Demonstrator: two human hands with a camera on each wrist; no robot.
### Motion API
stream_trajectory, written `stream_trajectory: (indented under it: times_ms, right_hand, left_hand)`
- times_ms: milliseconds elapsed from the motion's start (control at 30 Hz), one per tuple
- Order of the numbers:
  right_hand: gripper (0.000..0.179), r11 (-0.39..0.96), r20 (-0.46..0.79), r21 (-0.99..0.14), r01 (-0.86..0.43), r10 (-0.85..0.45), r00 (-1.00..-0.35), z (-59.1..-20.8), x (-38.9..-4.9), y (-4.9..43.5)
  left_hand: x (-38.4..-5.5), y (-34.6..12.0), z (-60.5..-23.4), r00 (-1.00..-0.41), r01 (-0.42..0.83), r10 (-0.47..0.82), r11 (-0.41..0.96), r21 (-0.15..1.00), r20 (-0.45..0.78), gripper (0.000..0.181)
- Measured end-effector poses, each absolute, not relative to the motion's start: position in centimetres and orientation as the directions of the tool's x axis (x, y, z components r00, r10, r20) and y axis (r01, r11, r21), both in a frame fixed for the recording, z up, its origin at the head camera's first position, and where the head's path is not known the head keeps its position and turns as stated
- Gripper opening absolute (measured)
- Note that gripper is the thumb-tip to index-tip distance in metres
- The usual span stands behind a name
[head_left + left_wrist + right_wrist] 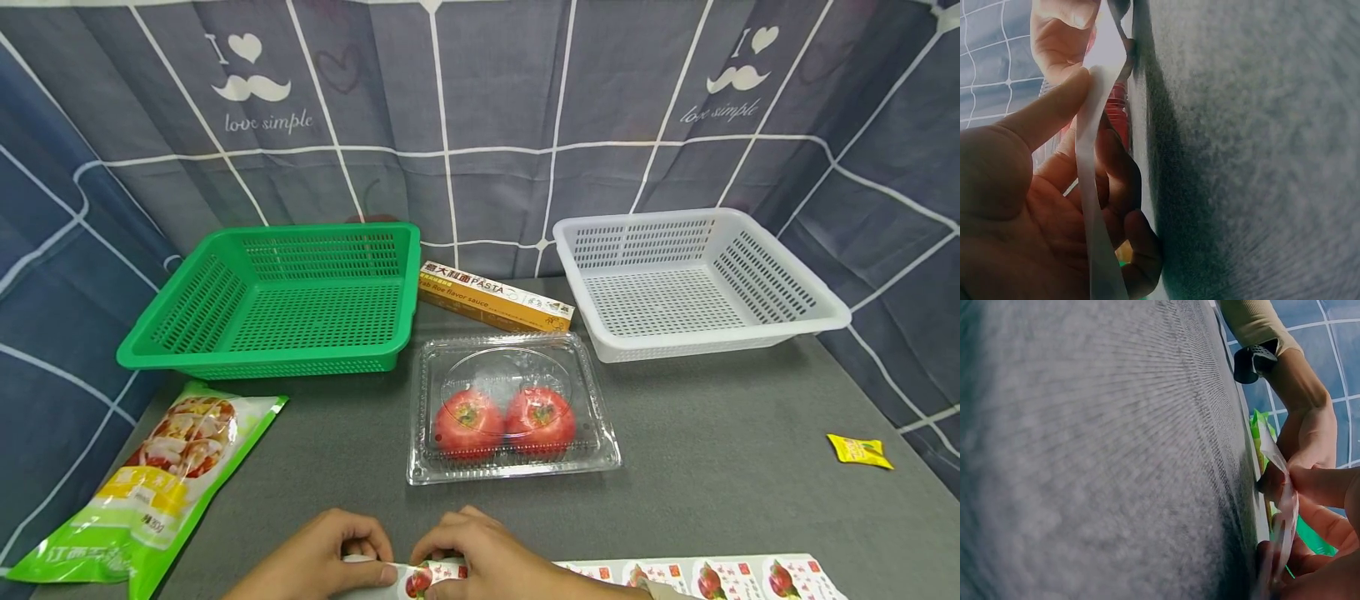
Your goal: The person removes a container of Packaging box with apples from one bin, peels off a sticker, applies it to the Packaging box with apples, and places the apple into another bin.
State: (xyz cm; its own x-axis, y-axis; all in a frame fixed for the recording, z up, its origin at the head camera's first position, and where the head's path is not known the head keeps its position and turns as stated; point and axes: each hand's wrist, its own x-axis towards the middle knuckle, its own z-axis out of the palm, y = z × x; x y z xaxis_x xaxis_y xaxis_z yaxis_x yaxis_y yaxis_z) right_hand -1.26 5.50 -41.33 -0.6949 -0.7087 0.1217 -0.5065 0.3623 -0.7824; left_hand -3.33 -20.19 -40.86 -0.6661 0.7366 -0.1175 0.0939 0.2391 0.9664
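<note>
A strip of label stickers, printed with red fruit and red characters, runs along the front of the table. My left hand pinches it near its left part, thumb on top and fingers underneath. Close beside it, my right hand pinches the same strip, with one fruit label showing between the two hands. In the left wrist view the strip passes edge-on between thumb and fingers, off the table surface. Just beyond the hands sits a clear plastic clamshell box with two tomatoes inside, its lid down.
A green basket stands at the back left and a white basket at the back right. Between them lies a pasta box. A green and yellow food bag is at left, a small yellow packet at right.
</note>
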Motion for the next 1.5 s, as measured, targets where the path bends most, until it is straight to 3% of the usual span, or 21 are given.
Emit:
stream_trajectory:
  times_ms: [367, 700, 967, 1200, 1500]
  right_hand:
    - [0.017, 0.348, 0.113, -0.811, -0.471, -0.696, -0.709, -41.1, -1.2, 5.5]
    - [0.013, 0.307, 0.198, -0.796, -0.521, -0.682, -0.704, -41.3, -1.2, 5.5]
    - [0.011, 0.315, 0.190, -0.795, -0.519, -0.683, -0.705, -41.3, -1.3, 5.5]
    - [0.009, 0.344, 0.162, -0.797, -0.496, -0.669, -0.725, -41.0, -1.2, 5.5]
    - [0.007, 0.280, 0.166, -0.848, -0.451, -0.667, -0.726, -40.2, -1.3, 6.0]
  left_hand:
    - [-3.4, -20.3, -40.7, -0.632, 0.031, 0.760, 0.219, 0.975, -0.151, 0.012]
    - [-3.4, -20.3, -40.7, -0.648, 0.073, 0.750, 0.238, 0.968, -0.136, 0.012]
    - [-3.4, -20.3, -40.7, -0.655, 0.053, 0.740, 0.249, 0.967, -0.154, 0.011]
    - [-3.3, -20.2, -40.9, -0.665, 0.123, 0.738, 0.257, 0.959, -0.112, 0.009]
    - [-3.2, -20.1, -41.3, -0.688, 0.190, 0.721, 0.281, 0.941, -0.077, 0.002]
